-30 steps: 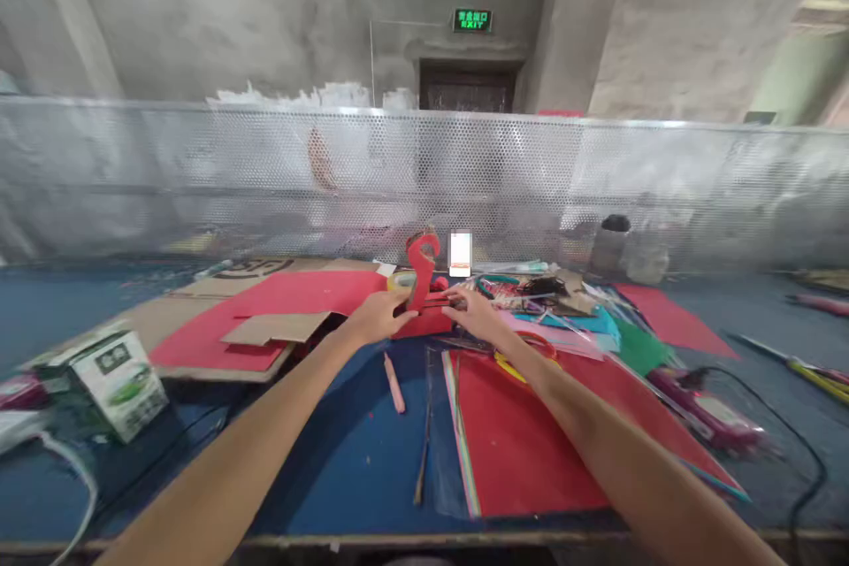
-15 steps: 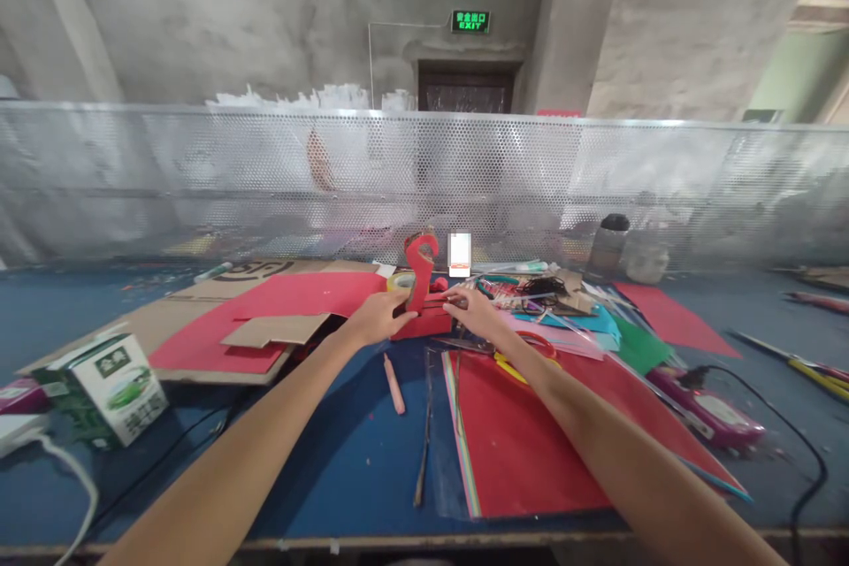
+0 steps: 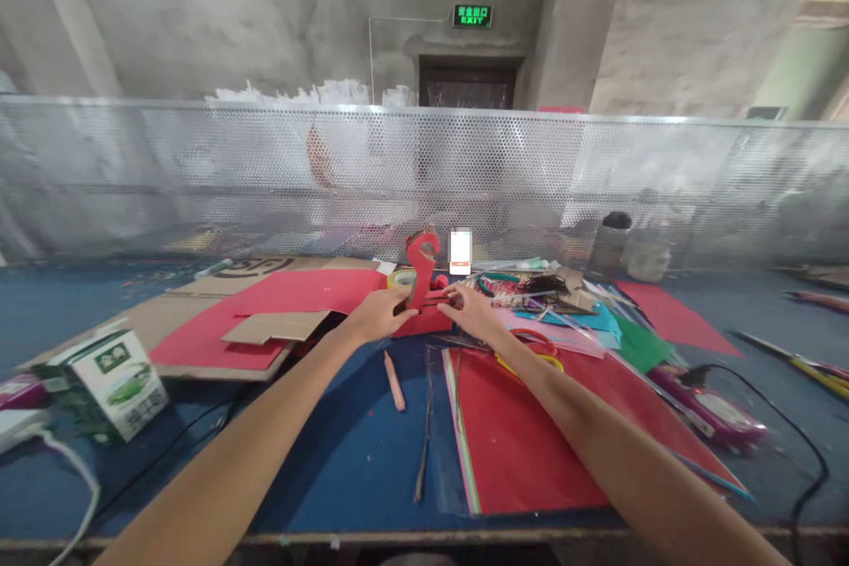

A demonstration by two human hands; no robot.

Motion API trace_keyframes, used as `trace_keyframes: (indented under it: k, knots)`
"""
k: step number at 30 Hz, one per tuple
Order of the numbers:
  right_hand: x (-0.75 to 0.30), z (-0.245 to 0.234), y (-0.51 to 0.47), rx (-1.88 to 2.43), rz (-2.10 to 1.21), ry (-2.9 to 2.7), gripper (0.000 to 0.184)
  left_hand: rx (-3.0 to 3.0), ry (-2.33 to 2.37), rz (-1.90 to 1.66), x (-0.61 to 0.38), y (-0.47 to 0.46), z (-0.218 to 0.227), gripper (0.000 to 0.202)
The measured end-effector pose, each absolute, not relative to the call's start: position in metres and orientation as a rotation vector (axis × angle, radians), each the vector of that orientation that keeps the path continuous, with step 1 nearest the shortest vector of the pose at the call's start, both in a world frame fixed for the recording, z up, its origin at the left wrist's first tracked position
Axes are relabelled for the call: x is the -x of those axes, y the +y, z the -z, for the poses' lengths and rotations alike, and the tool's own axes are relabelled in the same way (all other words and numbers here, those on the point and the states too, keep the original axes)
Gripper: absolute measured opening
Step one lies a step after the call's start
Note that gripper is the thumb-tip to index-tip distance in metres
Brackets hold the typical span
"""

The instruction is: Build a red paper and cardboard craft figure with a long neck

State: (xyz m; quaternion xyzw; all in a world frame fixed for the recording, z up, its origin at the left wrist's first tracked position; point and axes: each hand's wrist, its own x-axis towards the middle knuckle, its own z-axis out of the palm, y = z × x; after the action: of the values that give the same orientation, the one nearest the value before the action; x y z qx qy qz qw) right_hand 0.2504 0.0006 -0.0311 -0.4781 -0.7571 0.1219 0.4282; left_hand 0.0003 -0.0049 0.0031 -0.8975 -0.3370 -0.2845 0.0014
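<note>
A red paper-covered craft piece stands on the blue table, its low box base (image 3: 423, 324) carrying an upright hooked red neck (image 3: 423, 261) with bare brown cardboard edges. My left hand (image 3: 381, 317) grips the left side of it, fingertips at the foot of the neck. From the other side my right hand (image 3: 472, 311) has thumb and fingers closed on the base's right end, near its top edge. Parts of the base are hidden by my fingers. Behind my left hand a roll of tape (image 3: 400, 279) peeks out. Red and yellow scissors (image 3: 531, 358) lie under my right forearm.
A pink pen-like stick (image 3: 393, 382) and a dark thin rod (image 3: 423, 442) lie in front. Red paper sheets (image 3: 531, 460) spread at right, cardboard with red paper (image 3: 279, 296) at left. A green-and-white carton (image 3: 119, 385) stands left; a lit phone-like screen (image 3: 460, 250) stands behind.
Both hands stay at the red craft piece. My right fingers have shifted slightly left along the base's top edge. The view has tilted a touch.
</note>
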Motion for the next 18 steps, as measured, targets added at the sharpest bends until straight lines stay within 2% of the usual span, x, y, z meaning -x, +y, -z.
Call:
trace_keyframes:
  k: [12,18]
  knots:
    - [-0.229,0.035,-0.008,1.322,-0.063,-1.901,0.042,2.681,-1.009,0.736,-0.004,-0.010,0.001,0.022]
    - [-0.229,0.035,-0.008,1.296,-0.080,-1.897,0.044,2.691,-0.951,0.728,-0.004,-0.010,0.002,0.021]
